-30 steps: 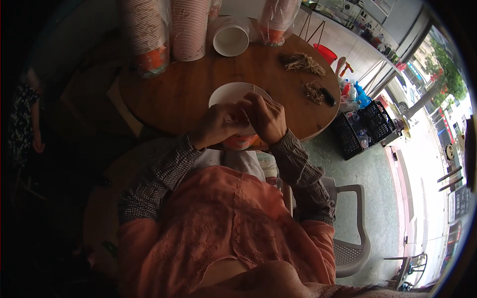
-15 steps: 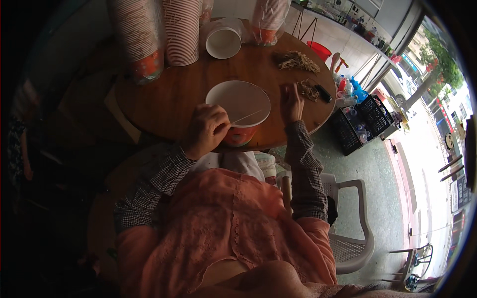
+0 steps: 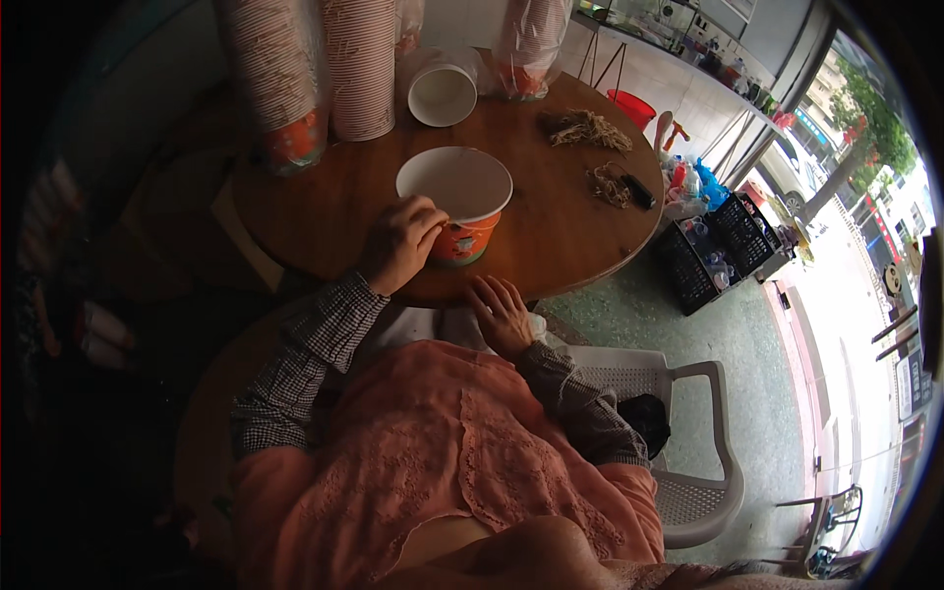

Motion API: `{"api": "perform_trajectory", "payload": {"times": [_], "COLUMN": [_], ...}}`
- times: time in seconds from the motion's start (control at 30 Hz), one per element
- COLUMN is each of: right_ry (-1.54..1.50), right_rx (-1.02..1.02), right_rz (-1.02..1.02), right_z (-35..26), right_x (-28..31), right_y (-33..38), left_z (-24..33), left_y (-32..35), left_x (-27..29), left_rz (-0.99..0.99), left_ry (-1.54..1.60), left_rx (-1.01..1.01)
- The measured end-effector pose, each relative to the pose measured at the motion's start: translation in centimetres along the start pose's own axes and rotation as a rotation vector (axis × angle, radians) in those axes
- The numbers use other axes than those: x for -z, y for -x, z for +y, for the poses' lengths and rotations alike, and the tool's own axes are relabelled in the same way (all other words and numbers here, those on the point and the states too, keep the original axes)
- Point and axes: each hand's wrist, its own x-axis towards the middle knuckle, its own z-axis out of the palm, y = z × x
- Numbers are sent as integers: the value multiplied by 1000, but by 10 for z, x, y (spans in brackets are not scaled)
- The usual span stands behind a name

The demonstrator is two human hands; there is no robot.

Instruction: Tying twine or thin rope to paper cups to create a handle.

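Left hand (image 3: 401, 242) curls around the paper cup's (image 3: 458, 202) near rim on the round wooden counter (image 3: 551, 221); right hand (image 3: 501, 313) rests open and empty at the counter's near edge below the cup.

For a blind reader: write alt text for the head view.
A seated person's left hand touches the rim of a white-lidded paper tub on a round wooden table, the right hand at the table's near edge. Stacked paper cups stand behind.

Clear plastic sleeves (image 3: 280, 69) around tall striped paper-cup stacks at bench's far edge. Further clear bag (image 3: 531, 44) of cups at bench's far right. Pale sign panel (image 3: 910, 383) by roadside, far right. No screens.
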Motion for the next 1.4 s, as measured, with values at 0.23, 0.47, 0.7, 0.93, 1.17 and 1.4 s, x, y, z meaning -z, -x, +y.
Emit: {"api": "perform_trajectory", "payload": {"times": [0.23, 0.47, 0.7, 0.93, 1.17, 1.4], "right_ry": [-145, -369, -370, -500, -368, -372], "right_rx": [-92, -206, -297, -238, -417, -445], "right_rz": [43, 57, 147, 101, 56, 50], "right_z": [4, 10, 41, 30, 57, 57], "right_x": [-2, 5, 19, 1, -3, -3], "right_y": [-2, -3, -35, -40, -34, -36], "left_z": [47, -35, -188, -394, -386, -386], "left_y": [-45, -64, -219, -360, -399, -381], "left_x": [-12, -69, 11, 157, 77, 91], "left_rz": [-105, 103, -78, 487, 645, 719], "left_ry": [-231, -297, 385, 817, 1051, 1006], "left_rx": [-48, -12, 305, 112, 404, 642]}}
